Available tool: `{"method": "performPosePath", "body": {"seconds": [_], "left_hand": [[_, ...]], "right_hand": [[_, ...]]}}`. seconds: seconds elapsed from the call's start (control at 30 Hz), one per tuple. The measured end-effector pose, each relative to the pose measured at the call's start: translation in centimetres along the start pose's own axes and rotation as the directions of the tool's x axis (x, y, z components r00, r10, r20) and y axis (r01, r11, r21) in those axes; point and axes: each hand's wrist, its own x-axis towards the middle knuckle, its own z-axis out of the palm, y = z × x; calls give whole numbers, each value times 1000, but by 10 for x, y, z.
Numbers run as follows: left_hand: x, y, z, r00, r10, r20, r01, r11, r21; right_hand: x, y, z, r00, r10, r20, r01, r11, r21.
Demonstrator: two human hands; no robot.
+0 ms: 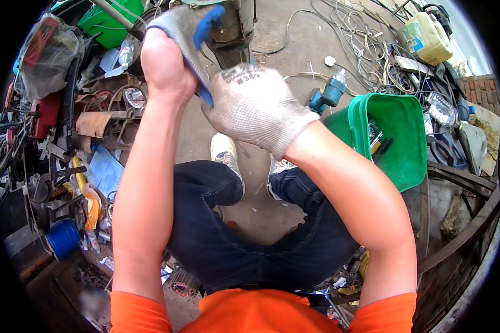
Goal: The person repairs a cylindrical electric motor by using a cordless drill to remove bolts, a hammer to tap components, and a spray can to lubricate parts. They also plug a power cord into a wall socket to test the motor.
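My left hand (164,64) is raised at the upper left, its heel and wrist bare. A grey knit work glove (178,28) with a blue coating covers the front of it, partly on. One blue glove finger sticks out to the right; the fingers inside are hidden and smeared. My right hand (255,108) wears a matching pale glove with dark print on its back. Its fingers are closed on the edge of the left glove, by the blue-coated part, and their tips are hidden behind it.
A green bucket (361,119) with tools inside stands at the right, beside a teal power tool (334,89). Tangled cables (350,41) and a yellowish jerrycan (425,39) lie beyond. A metal stand (228,33) rises ahead. Scrap and a blue cylinder (62,240) crowd the left.
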Motion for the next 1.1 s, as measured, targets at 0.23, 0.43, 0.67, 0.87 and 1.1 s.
{"method": "performPosePath", "body": {"seconds": [0.23, 0.43, 0.67, 0.87, 1.1], "left_hand": [[35, 7, -38, 691, -417, 591, 462, 883, 83], [28, 8, -29, 563, -251, 787, 578, 801, -158], [-10, 29, 15, 993, -53, -102, 39, 991, -130], [10, 52, -38, 985, 85, -147, -76, 995, 67], [27, 75, -11, 966, 180, -188, -127, 957, 262]], "right_hand": [[-18, -26, -8, 795, -489, -359, 418, 870, -261], [-22, -43, 2, 890, -444, -99, 439, 896, -73], [-12, -41, 15, 909, -415, 30, 402, 895, 194], [-12, -48, -8, 884, -463, -69, 466, 859, 213], [-42, 43, -64, 941, -208, -265, 143, 959, -247]]}}
